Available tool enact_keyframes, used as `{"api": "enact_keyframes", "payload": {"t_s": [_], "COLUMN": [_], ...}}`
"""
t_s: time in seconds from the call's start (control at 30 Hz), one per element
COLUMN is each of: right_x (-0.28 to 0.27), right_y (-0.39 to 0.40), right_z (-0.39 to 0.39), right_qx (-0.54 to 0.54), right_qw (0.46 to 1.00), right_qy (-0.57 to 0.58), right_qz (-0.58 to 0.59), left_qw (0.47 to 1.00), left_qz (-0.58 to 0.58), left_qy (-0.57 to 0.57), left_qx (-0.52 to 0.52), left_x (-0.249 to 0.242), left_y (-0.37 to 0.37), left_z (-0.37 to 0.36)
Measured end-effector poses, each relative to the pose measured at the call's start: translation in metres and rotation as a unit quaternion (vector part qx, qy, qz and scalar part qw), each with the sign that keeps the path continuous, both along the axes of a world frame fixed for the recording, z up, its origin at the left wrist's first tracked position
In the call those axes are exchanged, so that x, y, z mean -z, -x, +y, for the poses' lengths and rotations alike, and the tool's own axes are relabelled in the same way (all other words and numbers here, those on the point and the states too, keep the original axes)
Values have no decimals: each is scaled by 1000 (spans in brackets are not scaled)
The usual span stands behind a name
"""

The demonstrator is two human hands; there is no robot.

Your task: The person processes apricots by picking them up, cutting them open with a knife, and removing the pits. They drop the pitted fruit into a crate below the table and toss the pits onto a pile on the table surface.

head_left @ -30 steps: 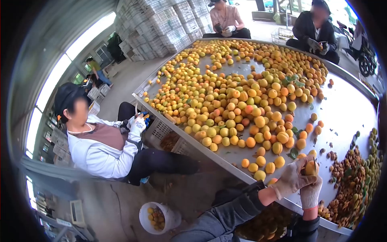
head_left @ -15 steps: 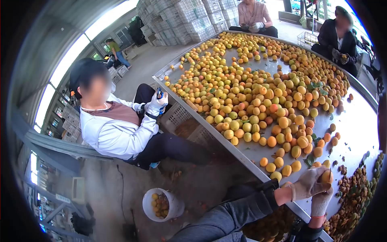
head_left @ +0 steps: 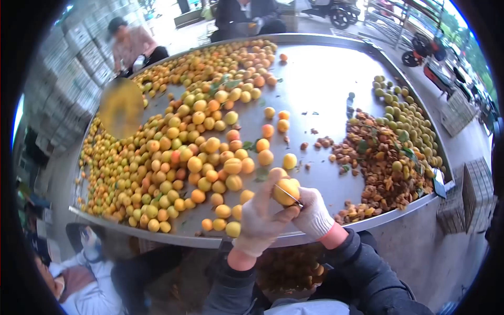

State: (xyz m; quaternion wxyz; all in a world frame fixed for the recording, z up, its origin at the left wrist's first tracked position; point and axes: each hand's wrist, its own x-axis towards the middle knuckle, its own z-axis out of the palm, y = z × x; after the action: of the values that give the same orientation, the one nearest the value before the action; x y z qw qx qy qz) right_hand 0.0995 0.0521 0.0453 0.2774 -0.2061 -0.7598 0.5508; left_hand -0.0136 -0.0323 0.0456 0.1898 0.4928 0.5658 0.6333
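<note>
My left hand (head_left: 262, 218), in a white knit glove, is closed around a yellow-orange apricot (head_left: 282, 196) above the table's near edge. In a matching glove, my right hand (head_left: 314, 212) grips a small knife (head_left: 297, 201) from the other side. Its thin blade lies across the apricot's skin, and its handle is mostly hidden in the fingers. Just left of my hands, loose apricots (head_left: 223, 211) rest on the metal table (head_left: 315, 79). Below the table edge, between my forearms, a container of apricot halves (head_left: 291, 268) shows in shadow.
A large heap of apricots (head_left: 168, 157) covers the table's left side. Pits and brown scraps (head_left: 375, 168) lie on the right, with small greenish fruit (head_left: 409, 118) behind. Co-workers sit at the left and far edges. Crates (head_left: 464, 197) stand at right.
My view has swung right, from the co-worker and white bucket at left to the table in front. Both hands now appear nearer the middle, still holding an apricot, and the blade shows clearly.
</note>
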Motion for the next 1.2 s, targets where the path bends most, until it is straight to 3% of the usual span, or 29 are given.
{"api": "enact_keyframes", "payload": {"t_s": [0.03,0.1,0.17,0.27,0.3,0.33,0.4,0.47,0.5,0.57,0.63,0.67,0.73,0.77,0.83,0.9,0.97,1.0,1.07,1.1,1.13,1.2], "right_x": [9,15,13,21,20,17,11,6,7,11,1,-2,4,6,5,3,1,2,1,1,-1,-8], "right_y": [5,7,4,5,4,4,1,-5,-7,-10,-10,-8,-3,-2,-4,-9,-14,-17,-26,-29,-32,-43], "right_z": [3,4,3,-2,-2,-2,-1,7,12,21,12,8,3,1,2,7,14,16,23,24,28,34], "right_qx": [19,39,38,82,82,82,84,-12,-9,-150,-99,-51,4,64,67,67,-98,-95,-220,-203,-204,-134], "right_qw": [1000,998,996,990,990,989,987,996,997,982,992,997,990,972,968,964,984,984,961,975,975,983], "right_qy": [5,11,-56,-111,-111,-115,-117,-31,-27,97,42,-13,-85,-151,-167,-184,71,71,165,86,81,40], "right_qz": [23,45,-58,-18,-19,-43,-69,-77,-78,-60,-62,-64,-116,-170,-172,-178,-132,-132,-33,-41,-40,-118], "left_qw": [975,958,935,964,995,988,983,976,975,975,998,997,959,960,984,989,992,994,989,988,975,952], "left_qz": [-210,-276,-344,-252,-68,118,155,192,199,208,45,47,-280,-277,-176,-146,-116,-56,11,-86,-182,-294], "left_qy": [-21,1,28,78,63,47,30,13,22,29,51,49,2,4,-5,21,46,87,119,71,24,35], "left_qx": [62,73,79,19,-36,-89,-97,-103,-90,-76,-18,-20,42,41,21,16,13,40,82,107,128,82], "left_x": [2,3,1,-3,-1,1,3,2,0,-1,0,-2,-6,-4,2,6,7,4,-1,-3,-5,-14], "left_y": [1,2,0,-2,-1,-1,1,3,4,4,3,1,-5,-8,-11,-9,-3,2,1,-1,-2,2], "left_z": [0,1,0,-1,-1,0,3,5,5,4,1,2,5,5,5,5,0,-4,1,3,3,4]}}
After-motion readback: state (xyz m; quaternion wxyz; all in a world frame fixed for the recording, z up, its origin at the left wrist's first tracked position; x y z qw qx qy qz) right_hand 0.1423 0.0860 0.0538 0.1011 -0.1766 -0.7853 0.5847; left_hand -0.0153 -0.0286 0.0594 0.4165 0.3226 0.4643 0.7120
